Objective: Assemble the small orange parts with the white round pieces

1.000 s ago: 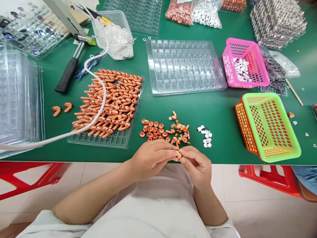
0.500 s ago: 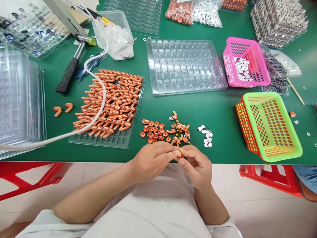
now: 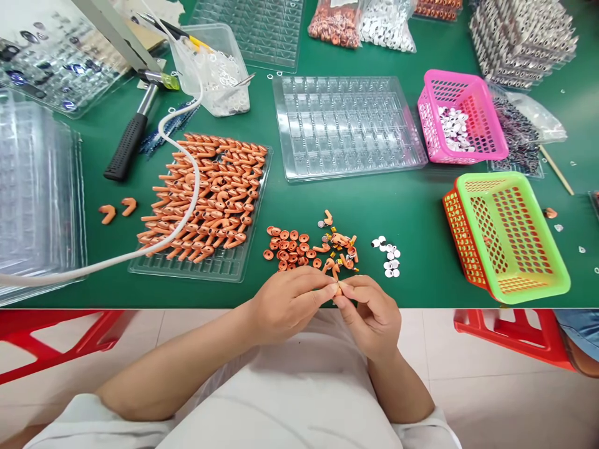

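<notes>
Little has moved since the earlier frame; the pinch has shifted only slightly. On the near side of the green table (image 3: 318, 194), left hand (image 3: 283, 307) and right hand (image 3: 374, 317) meet, both clamped on one piece. Orange caps (image 3: 283, 255) lie just beyond, to the left; white discs (image 3: 390, 255) to the right. Mostly hidden between the fingertips (image 3: 332, 288), the small orange part (image 3: 337, 291) probably wants even, steady pressure, kept over the table.
</notes>
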Motion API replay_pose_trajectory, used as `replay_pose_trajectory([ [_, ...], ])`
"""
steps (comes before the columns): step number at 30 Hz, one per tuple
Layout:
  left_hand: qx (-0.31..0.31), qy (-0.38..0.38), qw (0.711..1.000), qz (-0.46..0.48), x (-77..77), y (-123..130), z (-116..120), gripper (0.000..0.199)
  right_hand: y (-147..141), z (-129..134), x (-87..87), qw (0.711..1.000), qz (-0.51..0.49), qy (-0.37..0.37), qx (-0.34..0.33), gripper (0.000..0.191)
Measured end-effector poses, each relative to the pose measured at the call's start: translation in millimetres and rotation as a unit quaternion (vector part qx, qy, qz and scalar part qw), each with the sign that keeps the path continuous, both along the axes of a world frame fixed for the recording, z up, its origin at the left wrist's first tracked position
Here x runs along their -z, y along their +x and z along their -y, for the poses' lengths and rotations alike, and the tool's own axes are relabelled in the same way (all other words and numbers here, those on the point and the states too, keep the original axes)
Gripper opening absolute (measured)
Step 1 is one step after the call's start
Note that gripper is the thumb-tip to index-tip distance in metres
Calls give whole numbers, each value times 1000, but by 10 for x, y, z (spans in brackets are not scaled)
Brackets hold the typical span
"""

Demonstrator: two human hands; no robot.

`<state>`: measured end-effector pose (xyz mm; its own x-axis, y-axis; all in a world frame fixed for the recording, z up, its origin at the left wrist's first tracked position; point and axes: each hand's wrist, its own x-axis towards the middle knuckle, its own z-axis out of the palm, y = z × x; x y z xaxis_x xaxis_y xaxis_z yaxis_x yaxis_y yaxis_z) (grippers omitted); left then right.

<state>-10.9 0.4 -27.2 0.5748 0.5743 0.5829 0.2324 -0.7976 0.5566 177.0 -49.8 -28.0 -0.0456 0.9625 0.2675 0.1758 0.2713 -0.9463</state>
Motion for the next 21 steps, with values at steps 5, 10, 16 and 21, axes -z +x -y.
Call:
replay_pose_trajectory([
  [5,5,-21,1000,3,-33,-4,15,31,24,-4,5,999,19,-15,-28,31],
  [10,-8,-19,1000,5,-52,7,48,33,26,-7,5,999,21,-19,-30,29],
  [16,-6,-5,1000,4,-43,10,56,32,-2,-7,-25,1000,10,-4,-14,26],
  [21,-7,8,1000,13,-38,6,59,30,-31,4,-48,1000,21,-1,-2,23],
])
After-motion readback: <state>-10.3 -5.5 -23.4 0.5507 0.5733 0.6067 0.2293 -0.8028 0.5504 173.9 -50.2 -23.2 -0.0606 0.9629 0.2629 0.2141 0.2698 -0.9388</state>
